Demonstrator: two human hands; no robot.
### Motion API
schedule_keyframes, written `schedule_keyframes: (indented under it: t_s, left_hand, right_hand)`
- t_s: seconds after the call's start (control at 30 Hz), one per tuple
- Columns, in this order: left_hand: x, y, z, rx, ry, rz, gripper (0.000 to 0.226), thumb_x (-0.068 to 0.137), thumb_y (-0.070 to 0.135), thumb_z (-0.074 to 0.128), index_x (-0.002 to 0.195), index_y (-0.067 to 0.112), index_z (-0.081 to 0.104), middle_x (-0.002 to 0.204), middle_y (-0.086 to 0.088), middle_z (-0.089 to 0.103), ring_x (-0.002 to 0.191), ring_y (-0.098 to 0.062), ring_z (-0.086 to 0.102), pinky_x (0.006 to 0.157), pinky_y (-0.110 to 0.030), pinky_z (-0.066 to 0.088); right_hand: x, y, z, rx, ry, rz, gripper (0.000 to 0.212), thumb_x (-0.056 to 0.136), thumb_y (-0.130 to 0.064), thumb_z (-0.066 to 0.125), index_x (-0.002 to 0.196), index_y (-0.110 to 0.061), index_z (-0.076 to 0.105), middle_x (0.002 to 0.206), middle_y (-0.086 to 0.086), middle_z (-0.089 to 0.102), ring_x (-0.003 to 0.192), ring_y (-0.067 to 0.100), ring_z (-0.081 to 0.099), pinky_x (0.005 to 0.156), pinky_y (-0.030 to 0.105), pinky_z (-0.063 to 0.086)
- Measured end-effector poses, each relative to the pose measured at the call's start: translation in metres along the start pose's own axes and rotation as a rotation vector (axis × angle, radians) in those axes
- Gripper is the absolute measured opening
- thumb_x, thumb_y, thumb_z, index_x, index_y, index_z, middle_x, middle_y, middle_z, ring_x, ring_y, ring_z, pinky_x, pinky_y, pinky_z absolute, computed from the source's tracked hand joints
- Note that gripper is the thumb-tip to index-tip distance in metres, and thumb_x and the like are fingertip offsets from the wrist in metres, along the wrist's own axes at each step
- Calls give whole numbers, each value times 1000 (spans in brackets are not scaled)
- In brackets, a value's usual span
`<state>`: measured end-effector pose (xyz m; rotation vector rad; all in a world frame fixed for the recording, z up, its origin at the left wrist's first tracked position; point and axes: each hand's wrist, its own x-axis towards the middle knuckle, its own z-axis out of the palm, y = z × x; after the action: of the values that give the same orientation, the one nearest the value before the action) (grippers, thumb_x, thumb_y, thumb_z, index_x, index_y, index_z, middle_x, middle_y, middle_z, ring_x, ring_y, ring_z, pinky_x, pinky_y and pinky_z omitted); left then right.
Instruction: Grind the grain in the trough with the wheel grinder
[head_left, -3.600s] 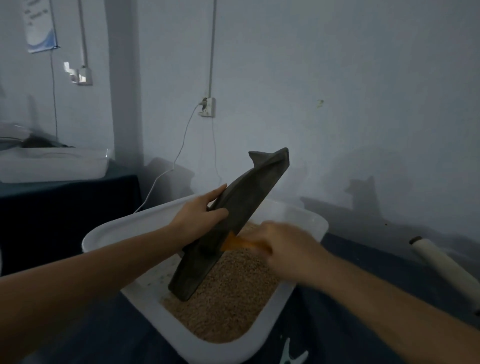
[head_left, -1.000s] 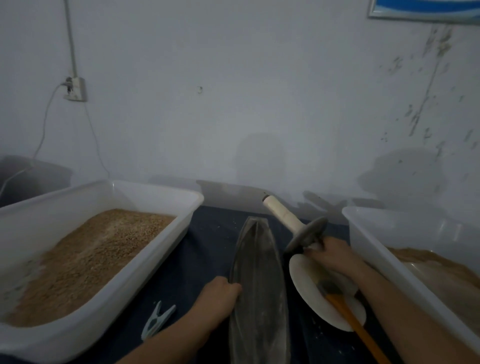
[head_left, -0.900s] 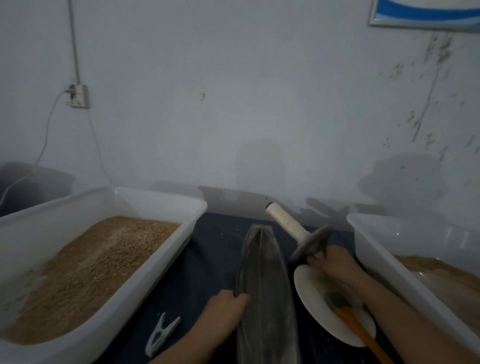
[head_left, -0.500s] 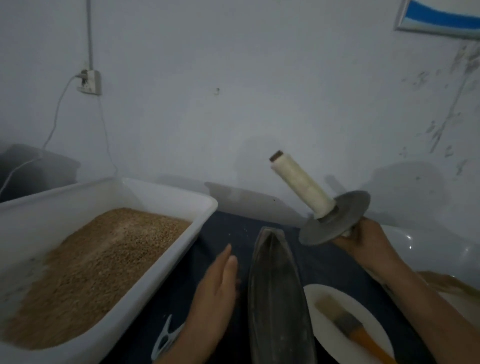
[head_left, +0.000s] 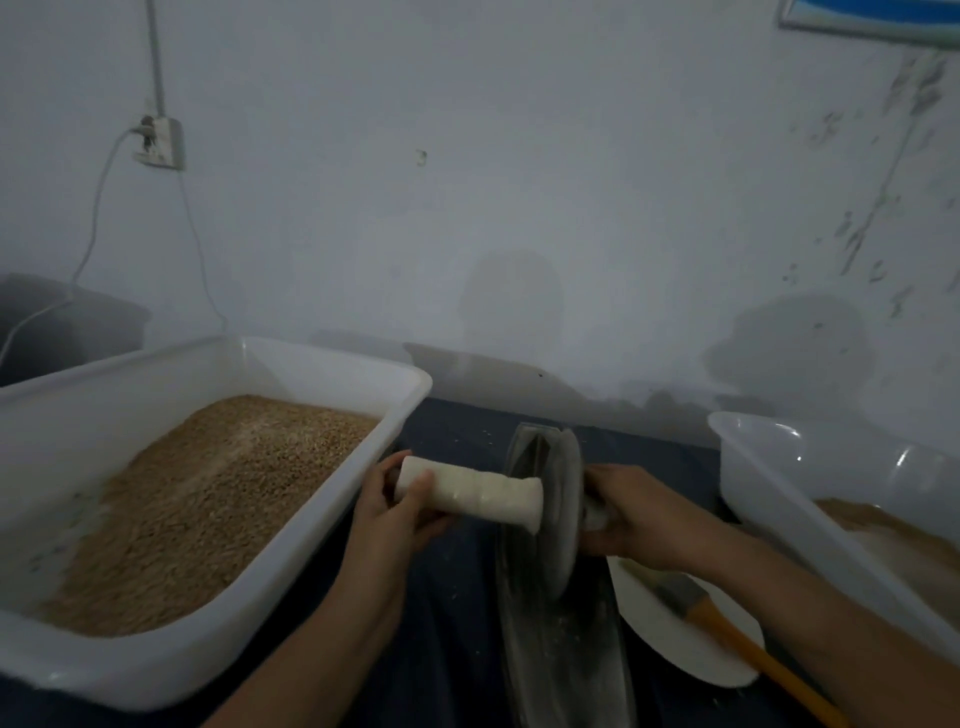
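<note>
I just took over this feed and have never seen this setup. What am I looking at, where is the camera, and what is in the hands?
There is no machine: a person works bare-handed, filmed by a camera on their head looking down. The left hand and right hand each have a grip on one handle of the wheel grinder, whose disc stands in the dark trough. On the dark cloth sit a white tub of grain to the left, another tub to the right, and a white plate carrying an orange-handled brush.
</note>
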<state>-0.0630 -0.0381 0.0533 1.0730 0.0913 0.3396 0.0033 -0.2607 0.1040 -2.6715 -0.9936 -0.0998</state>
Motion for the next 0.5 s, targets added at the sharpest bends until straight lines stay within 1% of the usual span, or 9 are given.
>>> schedule_keyframes:
  t_s: [0.07,0.13,0.17,0.23,0.3,0.37,0.4,0.47,0.5]
  left_hand:
    - [3,-3,-1,-21,16,-41,35,92,12,52,126,17,47,113,-6,59,95,-19,65,70,-29,55]
    - [6,-5,-3,-39,39,-75,31,92,11,52,123,14,48,114,-9,58,94,-21,64,69,-31,55]
    - [7,-6,-3,-36,51,-81,30,93,11,52,122,14,48,114,-10,59,93,-20,65,66,-29,56]
    - [10,-7,-3,-20,66,-81,29,93,12,53,121,13,49,112,-9,60,89,-19,66,62,-26,58]
    - [12,-8,-3,-16,75,-83,30,92,13,54,122,12,49,111,-9,61,87,-18,67,61,-25,58]
    - [15,-9,-3,-10,80,-81,30,92,12,55,122,12,50,112,-10,61,87,-19,67,60,-26,58]
    - [14,-7,-2,-12,84,-87,31,92,12,55,122,11,49,112,-11,60,87,-19,67,60,-26,58]
    - [15,-7,-1,-11,75,-90,31,92,12,55,123,10,49,113,-11,60,88,-20,66,60,-26,58]
    - [17,-9,-2,-17,65,-89,31,92,13,54,122,10,49,113,-11,59,88,-20,66,60,-26,58]
  right_hand:
    - [2,0,1,-25,9,-2,41,71,-46,73,106,-37,54,97,-20,56,93,1,57,70,5,39]
    - [4,-1,2,-60,17,2,44,69,-51,73,102,-39,46,85,-23,48,82,0,51,62,6,37]
    - [5,-1,3,-84,24,6,47,69,-53,72,103,-38,43,82,-23,43,78,-1,46,60,8,35]
    - [7,-2,3,-123,27,27,53,69,-53,72,111,-33,46,83,-21,39,78,1,40,58,9,32]
    - [6,-3,3,-127,30,40,55,70,-51,72,114,-28,49,81,-20,38,77,2,41,57,9,32]
    - [5,-3,4,-95,37,27,48,72,-48,73,110,-30,50,78,-24,38,77,1,46,59,6,34]
    - [4,-5,4,-67,37,27,46,72,-47,73,109,-31,51,81,-24,41,81,3,50,61,6,33]
    - [1,-6,6,-78,46,37,51,75,-49,69,118,-29,51,94,-16,44,92,7,47,67,10,30]
    - [-3,-5,7,-93,52,50,55,77,-49,67,124,-27,48,101,-12,44,98,8,43,74,16,32]
